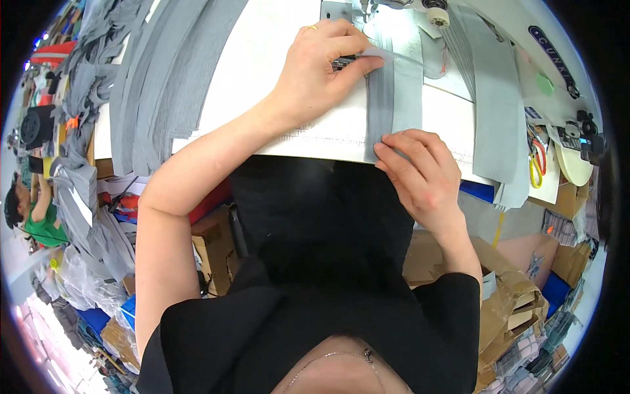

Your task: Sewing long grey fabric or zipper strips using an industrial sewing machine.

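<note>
A grey fabric strip lies lengthwise on the white sewing table, running from under the sewing machine's needle area to the near edge. Close to the needle, my left hand pinches the strip's upper layer between thumb and forefinger; a thin edge of it lifts to the right. Under that palm a small dark metallic thing shows, too covered to name. At the table's near edge my right hand grips the strip's near end with its fingertips, the thumb mostly hidden.
Stacked grey fabric pieces hang over the table at left. More grey panels drape at right, beside red and yellow scissors. The white machine body fills the upper right. Cardboard boxes stand below; a person in green is far left.
</note>
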`<state>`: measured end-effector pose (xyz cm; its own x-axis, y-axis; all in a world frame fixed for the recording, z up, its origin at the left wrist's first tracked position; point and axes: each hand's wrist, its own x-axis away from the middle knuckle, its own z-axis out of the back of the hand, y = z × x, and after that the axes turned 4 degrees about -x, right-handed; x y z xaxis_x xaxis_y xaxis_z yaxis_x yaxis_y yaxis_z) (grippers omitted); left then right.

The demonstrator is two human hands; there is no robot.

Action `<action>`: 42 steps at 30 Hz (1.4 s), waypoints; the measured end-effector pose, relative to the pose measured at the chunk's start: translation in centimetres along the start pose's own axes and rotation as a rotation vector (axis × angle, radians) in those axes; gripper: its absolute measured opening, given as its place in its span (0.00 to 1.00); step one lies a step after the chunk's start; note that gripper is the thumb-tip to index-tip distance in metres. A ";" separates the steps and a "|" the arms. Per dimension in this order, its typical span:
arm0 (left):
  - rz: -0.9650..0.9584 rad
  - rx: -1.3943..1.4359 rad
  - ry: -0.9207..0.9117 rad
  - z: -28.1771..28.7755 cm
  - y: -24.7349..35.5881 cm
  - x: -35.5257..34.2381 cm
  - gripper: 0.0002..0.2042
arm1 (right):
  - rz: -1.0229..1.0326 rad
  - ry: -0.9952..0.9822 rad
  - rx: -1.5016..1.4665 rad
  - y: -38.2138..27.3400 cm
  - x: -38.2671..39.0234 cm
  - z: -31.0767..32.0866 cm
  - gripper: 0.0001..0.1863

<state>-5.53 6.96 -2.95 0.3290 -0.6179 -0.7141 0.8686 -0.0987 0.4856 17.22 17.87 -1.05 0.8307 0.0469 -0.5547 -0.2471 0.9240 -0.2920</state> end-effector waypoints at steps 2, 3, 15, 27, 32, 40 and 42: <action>0.006 0.007 -0.018 0.2 -0.1 0.1 0.06 | 0.044 -0.024 0.054 0.0 -0.1 -0.2 0.16; 0.019 -0.010 -0.080 0.5 0.1 0.1 0.05 | 0.042 -0.024 0.053 0.0 -0.1 -0.3 0.16; 0.080 -0.045 -0.224 2.1 1.6 0.6 0.13 | -0.013 -0.080 -0.098 0.5 0.1 0.4 0.16; 0.337 0.015 -0.182 0.9 1.5 0.4 0.12 | -0.071 0.003 -0.202 0.7 0.8 -0.2 0.12; 0.304 -0.005 -0.157 0.9 1.9 0.0 0.12 | -0.095 0.004 -0.209 0.7 0.7 -0.1 0.11; 0.212 -0.157 -0.195 1.0 1.1 0.0 0.13 | -0.110 -0.046 -0.232 0.9 -0.5 0.1 0.11; 0.219 -0.135 -0.177 0.8 0.9 0.0 0.15 | -0.116 -0.054 -0.220 1.2 -0.9 0.0 0.11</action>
<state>-5.02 6.20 -2.10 0.4541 -0.7406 -0.4953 0.8296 0.1488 0.5381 16.22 18.92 -0.88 0.8837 -0.0289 -0.4672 -0.2463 0.8200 -0.5166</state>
